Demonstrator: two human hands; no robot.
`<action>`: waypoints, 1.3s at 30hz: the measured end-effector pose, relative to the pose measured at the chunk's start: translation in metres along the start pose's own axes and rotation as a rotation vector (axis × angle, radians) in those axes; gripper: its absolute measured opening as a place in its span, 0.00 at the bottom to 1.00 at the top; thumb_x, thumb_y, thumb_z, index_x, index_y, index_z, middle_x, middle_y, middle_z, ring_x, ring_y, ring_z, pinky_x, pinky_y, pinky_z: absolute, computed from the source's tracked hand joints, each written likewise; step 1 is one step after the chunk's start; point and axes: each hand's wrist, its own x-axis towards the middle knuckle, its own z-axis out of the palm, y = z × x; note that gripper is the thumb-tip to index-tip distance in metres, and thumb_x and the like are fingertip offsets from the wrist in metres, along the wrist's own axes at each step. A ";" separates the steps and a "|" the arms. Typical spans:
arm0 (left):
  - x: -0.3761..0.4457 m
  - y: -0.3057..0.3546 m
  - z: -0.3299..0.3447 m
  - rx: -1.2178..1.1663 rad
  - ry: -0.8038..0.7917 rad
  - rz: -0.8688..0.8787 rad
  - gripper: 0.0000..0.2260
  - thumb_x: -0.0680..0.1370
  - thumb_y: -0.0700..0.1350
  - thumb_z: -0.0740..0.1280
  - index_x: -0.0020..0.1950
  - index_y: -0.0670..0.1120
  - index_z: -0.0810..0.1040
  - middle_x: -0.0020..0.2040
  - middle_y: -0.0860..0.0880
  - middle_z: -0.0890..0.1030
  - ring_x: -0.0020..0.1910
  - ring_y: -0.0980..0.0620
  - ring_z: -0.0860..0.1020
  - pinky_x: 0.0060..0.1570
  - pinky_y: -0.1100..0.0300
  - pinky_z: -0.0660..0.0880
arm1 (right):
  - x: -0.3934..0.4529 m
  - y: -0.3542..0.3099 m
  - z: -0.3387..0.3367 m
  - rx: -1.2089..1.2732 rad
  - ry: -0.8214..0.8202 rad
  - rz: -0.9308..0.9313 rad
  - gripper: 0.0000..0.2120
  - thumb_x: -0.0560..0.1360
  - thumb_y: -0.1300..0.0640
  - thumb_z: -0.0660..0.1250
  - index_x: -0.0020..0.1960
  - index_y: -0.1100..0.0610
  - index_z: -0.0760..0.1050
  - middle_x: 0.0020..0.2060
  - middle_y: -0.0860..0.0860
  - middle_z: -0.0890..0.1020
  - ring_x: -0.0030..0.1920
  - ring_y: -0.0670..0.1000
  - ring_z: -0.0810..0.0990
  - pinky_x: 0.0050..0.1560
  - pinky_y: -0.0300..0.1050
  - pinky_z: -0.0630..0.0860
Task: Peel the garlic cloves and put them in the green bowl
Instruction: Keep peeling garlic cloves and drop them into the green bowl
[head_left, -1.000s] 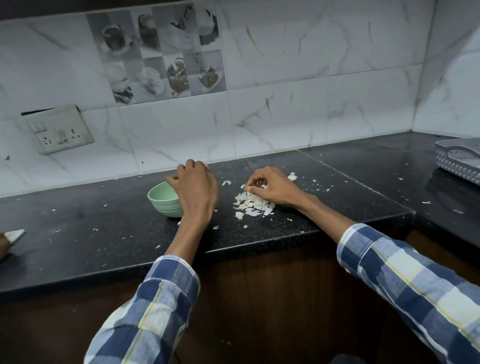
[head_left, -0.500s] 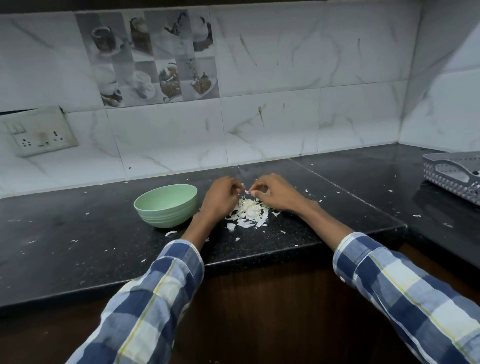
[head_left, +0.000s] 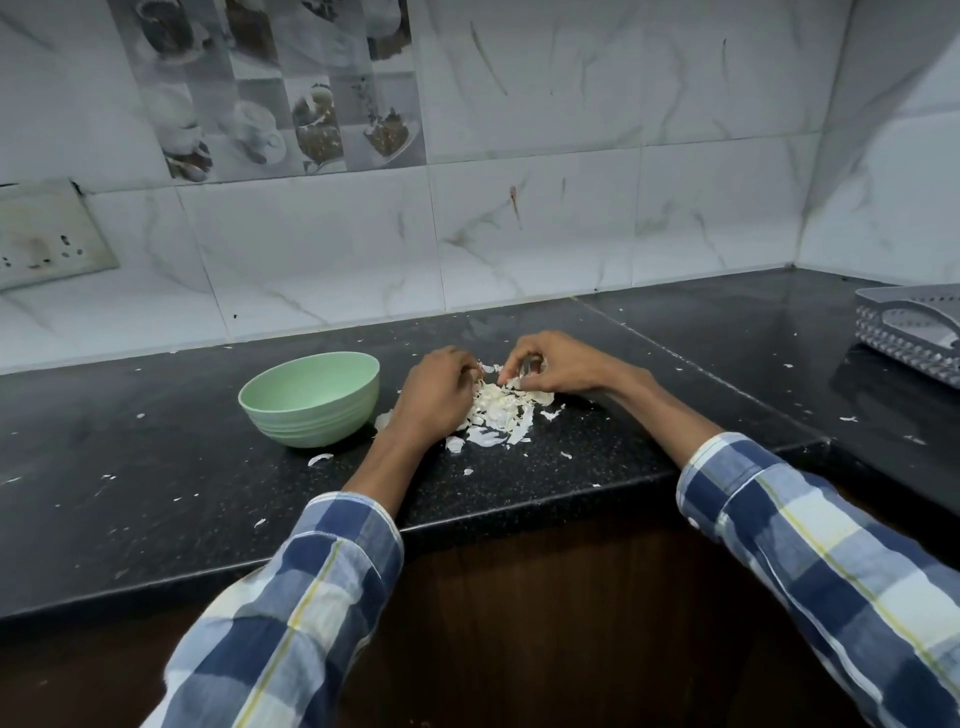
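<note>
The green bowl stands on the black counter, left of my hands; its inside is hidden from here. A heap of white garlic skins lies to its right. My left hand rests at the heap's left side, fingers curled at its far edge. My right hand is at the heap's far right, fingertips pinching a small garlic clove that is mostly hidden by the fingers. Both hands almost meet above the heap.
Loose skin flakes are scattered over the counter. A grey perforated plastic basket sits at the right edge. A switch and socket plate hangs on the tiled wall at left. The counter's front edge runs just below the heap.
My left hand left the bowl's rim and moved right to the skin heap, meeting my right hand. The camera has come closer and shifted slightly right.
</note>
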 end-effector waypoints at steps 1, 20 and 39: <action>-0.001 0.001 0.000 0.001 0.016 0.000 0.10 0.85 0.41 0.63 0.57 0.42 0.84 0.57 0.46 0.83 0.56 0.45 0.79 0.58 0.47 0.76 | 0.000 0.000 0.001 -0.003 0.008 -0.004 0.05 0.76 0.57 0.76 0.52 0.53 0.85 0.52 0.44 0.82 0.47 0.41 0.77 0.46 0.37 0.69; -0.005 0.003 0.005 -0.050 0.075 0.027 0.07 0.85 0.44 0.66 0.52 0.43 0.83 0.47 0.50 0.79 0.45 0.50 0.75 0.43 0.54 0.68 | -0.009 -0.004 -0.011 0.005 0.205 -0.031 0.05 0.77 0.58 0.75 0.52 0.57 0.84 0.46 0.46 0.85 0.46 0.45 0.82 0.47 0.38 0.75; -0.005 0.003 0.004 -0.066 0.096 0.015 0.07 0.84 0.42 0.66 0.51 0.43 0.83 0.47 0.50 0.79 0.45 0.50 0.76 0.43 0.55 0.68 | -0.001 -0.009 0.010 -0.140 0.169 -0.069 0.04 0.74 0.54 0.78 0.45 0.53 0.84 0.44 0.45 0.82 0.45 0.42 0.79 0.45 0.41 0.73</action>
